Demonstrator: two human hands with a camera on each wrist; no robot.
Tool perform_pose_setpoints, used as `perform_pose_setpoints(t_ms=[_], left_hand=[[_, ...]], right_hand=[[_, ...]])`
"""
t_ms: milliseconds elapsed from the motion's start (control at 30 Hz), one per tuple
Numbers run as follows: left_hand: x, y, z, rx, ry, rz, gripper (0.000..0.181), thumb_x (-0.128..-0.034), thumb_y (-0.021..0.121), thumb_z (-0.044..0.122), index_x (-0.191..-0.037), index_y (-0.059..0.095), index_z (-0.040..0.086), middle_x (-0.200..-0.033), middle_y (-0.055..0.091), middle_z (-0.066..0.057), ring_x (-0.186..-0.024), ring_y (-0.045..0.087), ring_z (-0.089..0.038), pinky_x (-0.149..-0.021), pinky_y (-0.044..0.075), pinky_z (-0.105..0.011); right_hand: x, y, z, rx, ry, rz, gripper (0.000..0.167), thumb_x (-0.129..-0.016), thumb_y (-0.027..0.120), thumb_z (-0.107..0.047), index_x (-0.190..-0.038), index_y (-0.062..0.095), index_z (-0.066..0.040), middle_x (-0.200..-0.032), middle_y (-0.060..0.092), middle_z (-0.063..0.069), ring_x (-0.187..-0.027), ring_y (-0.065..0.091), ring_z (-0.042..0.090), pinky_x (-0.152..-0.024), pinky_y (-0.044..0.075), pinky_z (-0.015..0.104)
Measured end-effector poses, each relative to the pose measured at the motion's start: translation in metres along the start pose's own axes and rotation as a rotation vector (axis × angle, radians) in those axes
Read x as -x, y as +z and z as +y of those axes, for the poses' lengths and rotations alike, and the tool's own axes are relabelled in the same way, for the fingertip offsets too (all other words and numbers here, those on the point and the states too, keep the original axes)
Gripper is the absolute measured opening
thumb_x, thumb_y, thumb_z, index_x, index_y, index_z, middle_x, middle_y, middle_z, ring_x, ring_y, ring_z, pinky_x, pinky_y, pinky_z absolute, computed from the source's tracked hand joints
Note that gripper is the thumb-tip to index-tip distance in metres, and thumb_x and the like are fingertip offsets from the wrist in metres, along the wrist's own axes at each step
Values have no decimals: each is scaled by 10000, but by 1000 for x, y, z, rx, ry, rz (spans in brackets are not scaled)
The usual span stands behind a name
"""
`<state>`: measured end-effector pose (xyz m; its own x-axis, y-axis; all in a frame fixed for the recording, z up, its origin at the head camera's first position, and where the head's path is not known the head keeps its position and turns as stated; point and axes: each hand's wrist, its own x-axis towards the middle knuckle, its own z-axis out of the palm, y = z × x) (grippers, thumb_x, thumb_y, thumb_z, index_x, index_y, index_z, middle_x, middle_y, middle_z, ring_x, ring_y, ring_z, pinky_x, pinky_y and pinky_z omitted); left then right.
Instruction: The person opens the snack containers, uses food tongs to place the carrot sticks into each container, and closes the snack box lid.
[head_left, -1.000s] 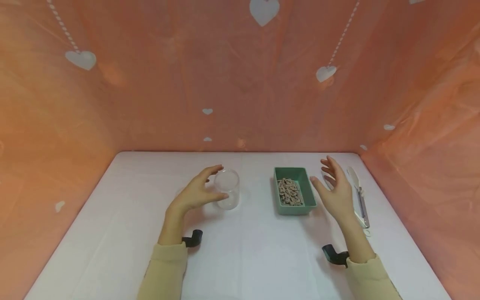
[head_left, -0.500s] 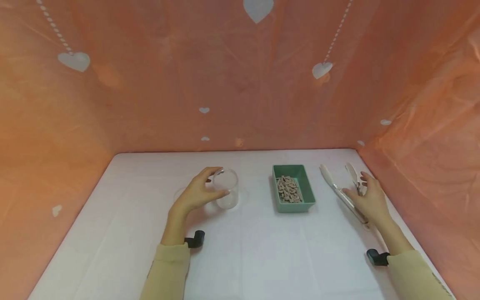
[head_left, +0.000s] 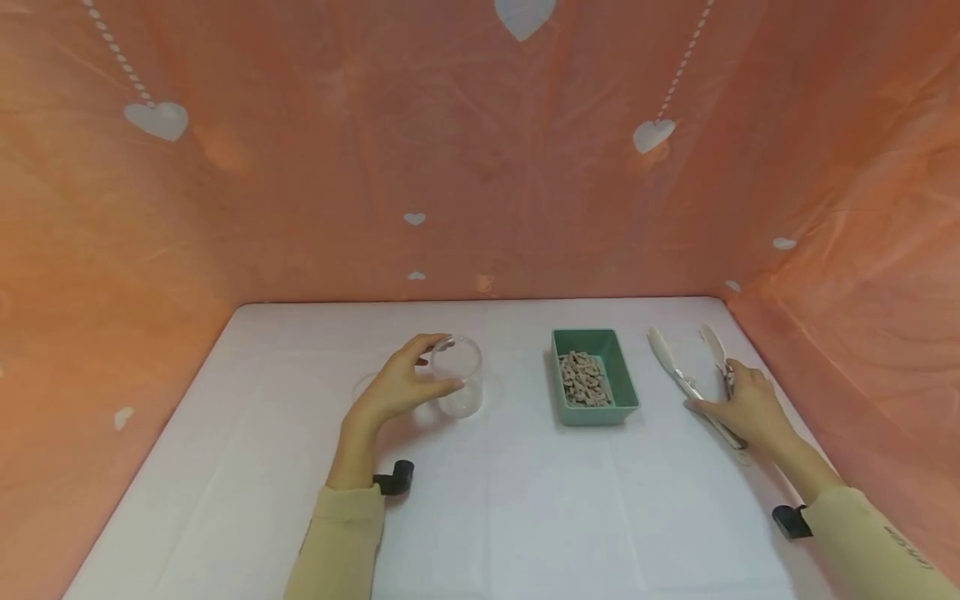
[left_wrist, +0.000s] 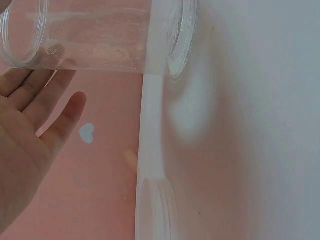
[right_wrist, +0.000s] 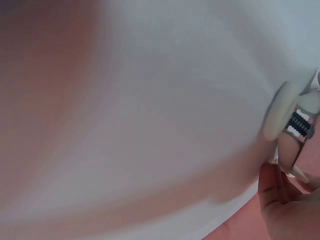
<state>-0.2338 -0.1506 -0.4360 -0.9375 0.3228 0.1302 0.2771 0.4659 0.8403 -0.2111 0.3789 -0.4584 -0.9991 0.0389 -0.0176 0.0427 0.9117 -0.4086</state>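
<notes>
1. Clock centred on the green tray, 12 pointing away from you: clear jar upright at 9 o'clock, tongs at 3, all on the white table.
2. Your left hand is curled round the jar near its rim, thumb on the near side, fingers on the far. How firmly it presses, can't tell.
3. Jar: looks like thin clear plastic. Judge it light and smooth, apt to slide or tip under a nudge; wall may flex under a hard squeeze. Best hold: upper body just below the rim, gentle, mouth left free.
4. Clear disc, perhaps a lid, beyond the jar at 9 o'clock. Slick and thin, I'd guess; edge hold.
5. Your right hand grips the tongs, thumb to one arm, fingers over the other. Arms spread, tips toward 11, hinge end toward 5.
6. Tongs: metal arms, pale heads, coil spring between. Expect stiff, light, springy; metal may be slippery. Mid-arm hold should balance closing force against reach.
7. Brown bits heaped in the tray, toward 9. Probably light, maybe crumbly; soft pinch at the heads.
</notes>
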Motion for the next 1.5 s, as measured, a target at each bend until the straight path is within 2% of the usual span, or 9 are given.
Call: perform_pose_setpoints(t_ms=[333,500,633,733,900,1000,1167,1333,1500], left_hand=[[0,-1,1,-5,2,-4,726,-856,867,282,-1476,542,90,-1441,584,-91,-1287,549,-331,-1093,447,-536],[0,-1,0,4,-10,-6,737,-851,871,285,-1480,538,96,-1444,580,-104,-1272,556,-355,-1078,460,-538],[0,0,0,3,-20,-9,741,-858,866,289,-1488,528,94,-1445,576,-114,-1273,555,-379,-1069,469,-554],[0,0,0,0,-22,-12,741,-859,866,281,-1488,525,87,-1445,576,-123,-1277,553,-388,-1074,467,-556],[1,-1,2,4,-26,-17,746,-859,864,289,-1493,521,96,-1452,572,-111,-1284,549,-391,-1086,458,-552],[1,-1,1,0,-30,-18,752,-869,854,317,-1505,509,108,-1462,564,-106,-1285,548,-397,-1081,460,-561],[2,-2,0,3,-18,-18,746,-875,853,311,-1504,509,106,-1467,563,-125,-1293,546,-392,-1088,451,-562],[1,-1,0,16,-4,-24,747,-875,858,299,-1498,511,76,-1467,564,-149,-1315,533,-397,-1104,432,-563],[1,-1,0,14,-22,-29,749,-874,857,317,-1501,510,96,-1469,559,-137,-1305,532,-399,-1094,439,-569]], right_hand=[[3,-3,2,-9,26,-29,1042,-858,827,-440,-1441,308,249,-1274,444,458,-1119,503,576,-968,452,733],[5,-6,5,-111,22,51,904,-858,846,-367,-1428,412,183,-1324,474,423,-1155,500,555,-957,444,708],[6,-16,1,-197,-36,140,776,-857,854,-277,-1399,481,134,-1245,539,369,-1001,562,439,-793,510,497],[9,-28,-6,-187,-89,168,704,-860,830,-237,-1393,506,90,-1153,566,321,-837,563,320,-642,463,341],[16,-49,-21,-131,-172,202,654,-825,834,-209,-1340,543,70,-1096,578,278,-815,504,278,-626,386,314],[19,-61,-32,-103,-233,220,668,-775,901,-235,-1305,586,20,-961,577,190,-769,478,209,-603,369,302],[23,-75,-50,-51,-334,191,716,-719,966,-322,-1292,617,-73,-860,531,65,-655,439,93,-547,351,267],[21,-81,-66,0,-450,124,709,-701,977,-313,-1296,637,-131,-751,486,-13,-605,425,54,-523,343,248],[13,-83,-77,52,-509,33,747,-690,984,-330,-1312,648,-92,-822,521,-48,-635,423,44,-544,365,237]])
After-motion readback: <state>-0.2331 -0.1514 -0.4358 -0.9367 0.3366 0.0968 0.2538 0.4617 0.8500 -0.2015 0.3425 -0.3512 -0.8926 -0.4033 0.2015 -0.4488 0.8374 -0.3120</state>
